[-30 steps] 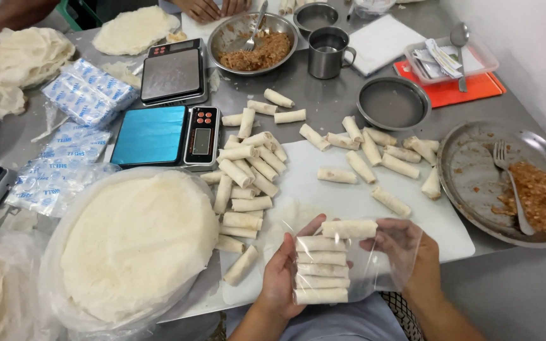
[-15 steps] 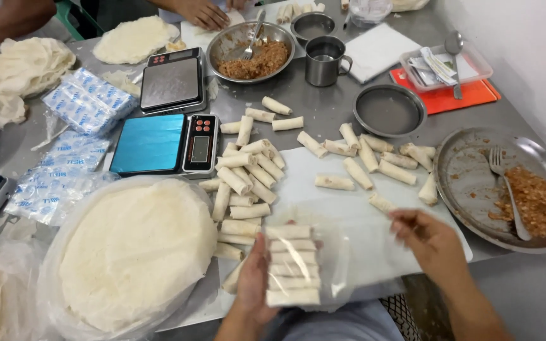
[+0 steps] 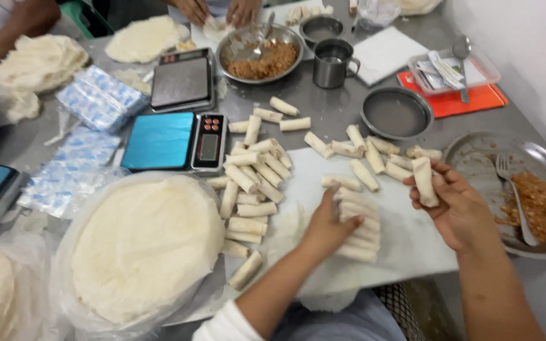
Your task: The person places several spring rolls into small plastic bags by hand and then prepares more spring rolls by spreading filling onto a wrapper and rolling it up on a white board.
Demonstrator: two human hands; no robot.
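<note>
Right hand [image 3: 453,205] at about 3 o'clock on the white board [image 3: 412,246], fingers curled around one spring roll [image 3: 424,181], roll upright-ish, lifted off the board. Left hand [image 3: 327,227] near centre, closed on the clear bag [image 3: 358,224] of stacked rolls, bag lying flat on the board just left of the right hand. Loose rolls [image 3: 254,183] heaped at 10 o'clock from the bag; a second scatter [image 3: 374,155] at 12 o'clock from it. Round wrapper stack [image 3: 146,246] under plastic at 9 o'clock. Blue-topped scale [image 3: 175,142] at 11 o'clock, second scale [image 3: 181,82] beyond it. Metal plate [image 3: 475,158] with brown filling and fork [image 3: 513,196] at 3 o'clock, touching nothing in hand. Filling bowl [image 3: 260,53] and metal mug [image 3: 333,63] at 12 o'clock, far edge. Another person's hands [image 3: 216,9] at the top edge, by the bowl.
</note>
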